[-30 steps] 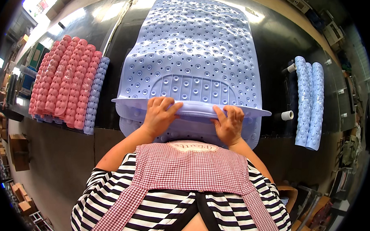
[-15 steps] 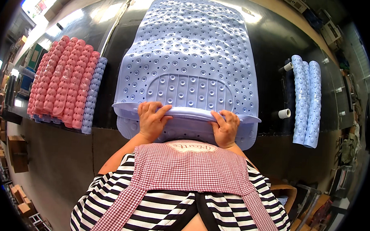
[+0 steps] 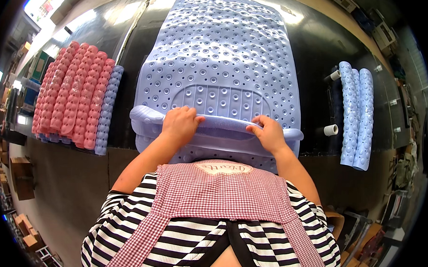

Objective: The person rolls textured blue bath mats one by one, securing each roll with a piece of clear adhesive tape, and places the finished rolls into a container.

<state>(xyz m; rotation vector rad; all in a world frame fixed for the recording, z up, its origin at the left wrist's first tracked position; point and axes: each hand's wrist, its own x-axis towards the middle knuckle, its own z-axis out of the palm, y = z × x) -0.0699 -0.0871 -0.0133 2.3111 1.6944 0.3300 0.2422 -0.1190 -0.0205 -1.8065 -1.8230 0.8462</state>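
Note:
A long light-blue bath mat point(image 3: 217, 62) with round bumps and small holes lies lengthwise on the dark table before me. Its near edge is lifted and curled over away from me. My left hand point(image 3: 182, 124) grips the curled edge left of the middle, fingers bent over it. On the other side my right hand point(image 3: 269, 133) pinches the same edge between thumb and fingers. Between them a finely ribbed band of the mat shows. Under the curl, more light-blue mat point(image 3: 213, 155) hangs toward my apron.
Left on the table point(image 3: 316, 80) lie several rolled pink mats point(image 3: 74, 96) beside a rolled blue mat point(image 3: 109, 111). At the right are several rolled blue mats point(image 3: 356, 116) and a small white roll point(image 3: 331, 130). Cardboard boxes point(image 3: 22, 177) stand on the floor at left.
Both hands have moved forward, away from my body, carrying the mat's near edge with them. The edge is curled further over, and more of my forearms shows.

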